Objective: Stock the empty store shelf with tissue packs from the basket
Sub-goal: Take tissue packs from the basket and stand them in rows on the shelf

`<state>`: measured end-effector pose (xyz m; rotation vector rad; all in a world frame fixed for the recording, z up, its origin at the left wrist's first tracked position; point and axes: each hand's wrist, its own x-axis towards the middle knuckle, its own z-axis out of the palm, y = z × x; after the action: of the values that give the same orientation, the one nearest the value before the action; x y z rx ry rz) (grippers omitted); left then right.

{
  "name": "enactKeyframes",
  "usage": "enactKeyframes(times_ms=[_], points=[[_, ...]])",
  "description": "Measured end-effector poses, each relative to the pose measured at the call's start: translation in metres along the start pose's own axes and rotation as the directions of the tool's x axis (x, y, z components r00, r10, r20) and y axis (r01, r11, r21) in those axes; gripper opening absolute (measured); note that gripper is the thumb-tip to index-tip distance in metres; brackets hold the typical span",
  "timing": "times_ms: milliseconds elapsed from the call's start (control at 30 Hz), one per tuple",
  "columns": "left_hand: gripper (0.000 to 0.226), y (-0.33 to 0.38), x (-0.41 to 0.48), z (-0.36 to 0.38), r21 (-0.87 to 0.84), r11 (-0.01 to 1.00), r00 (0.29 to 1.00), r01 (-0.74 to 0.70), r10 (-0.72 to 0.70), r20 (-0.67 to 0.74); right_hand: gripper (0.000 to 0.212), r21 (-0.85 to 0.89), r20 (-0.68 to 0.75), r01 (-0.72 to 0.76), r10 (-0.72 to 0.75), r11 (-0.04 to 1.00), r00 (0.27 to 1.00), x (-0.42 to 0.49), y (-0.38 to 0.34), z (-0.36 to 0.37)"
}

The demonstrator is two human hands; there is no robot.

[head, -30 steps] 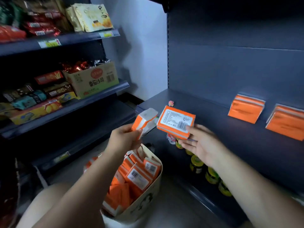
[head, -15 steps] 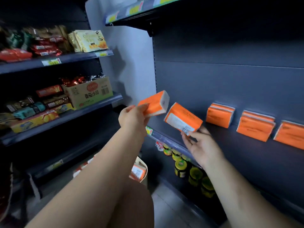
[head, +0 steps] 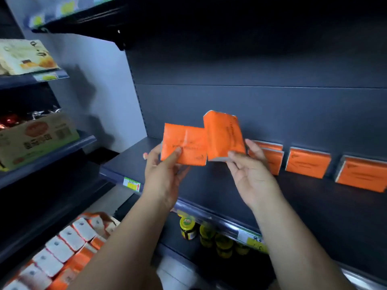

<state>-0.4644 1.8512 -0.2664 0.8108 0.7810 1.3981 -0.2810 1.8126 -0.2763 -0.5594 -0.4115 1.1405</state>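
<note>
My left hand (head: 165, 174) grips a flat orange plastic-wrapped tissue pack (head: 184, 147) at the centre of the frame. My thumb is pressed across its front face and my fingers are curled round behind it. My right hand (head: 251, 176) pinches a second orange tissue pack (head: 223, 137) near its lower edge, thumb in front and fingers wrapped behind its right side. This second pack stands taller and sits a little higher than the first, and their inner edges meet or overlap; I cannot tell which. Both packs are in the air above the dark grey metal shelf (head: 230, 185), in front of its back panel.

To the right of my right hand, three more orange packs (head: 307, 162) stand in a row on the shelf, leaning against the back panel with gaps between them. The nearest one is partly hidden behind my fingers.

At the lower left of the frame lies a heap of orange-and-white packs (head: 69, 241); the basket's rim is not clear to me there. A yellow price tag (head: 132, 184) sits on the shelf's front edge just left of my left wrist. Below that edge stand yellow-lidded glass jars (head: 188, 227). At mid left a printed cardboard box (head: 35, 135) sits on another shelf.
</note>
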Motion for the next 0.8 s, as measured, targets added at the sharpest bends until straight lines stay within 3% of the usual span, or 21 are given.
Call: enactKeyframes(times_ms=[67, 167, 300, 533, 700, 800], points=[[0.031, -0.010, 0.007, 0.009, 0.005, 1.000, 0.998, 0.005, -0.005, 0.063, 0.081, -0.163, 0.059, 0.016, -0.006, 0.986, 0.998, 0.006, -0.003, -0.008], [0.043, -0.022, 0.018, 0.030, 0.014, 0.999, 0.994, 0.030, -0.032, 0.105, 0.094, -0.404, 0.091, 0.057, -0.022, 0.913, 0.996, 0.013, -0.010, -0.019], [0.057, -0.040, 0.031, 0.053, 0.102, 0.993, 0.992, 0.053, -0.064, 0.104, 0.088, -0.630, 0.113, 0.088, -0.021, 0.772, 0.993, 0.020, -0.032, -0.041], [0.032, -0.075, 0.028, 0.089, 0.270, 0.962, 0.980, 0.044, -0.094, 0.176, 0.072, -0.870, -0.115, -0.106, 0.010, 0.482, 0.993, 0.001, -0.082, -0.087], [0.028, -0.106, 0.012, 0.117, 0.314, 0.949, 0.977, 0.013, -0.078, 0.198, 0.067, -0.816, -0.231, -0.085, -0.189, 0.572, 0.954, -0.017, -0.106, -0.129], [0.027, -0.121, 0.004, 0.128, 0.386, 0.914, 0.942, -0.125, -0.013, 0.337, 0.051, -0.739, -0.353, -0.008, -0.377, 0.674, 0.856, -0.023, -0.121, -0.151]])
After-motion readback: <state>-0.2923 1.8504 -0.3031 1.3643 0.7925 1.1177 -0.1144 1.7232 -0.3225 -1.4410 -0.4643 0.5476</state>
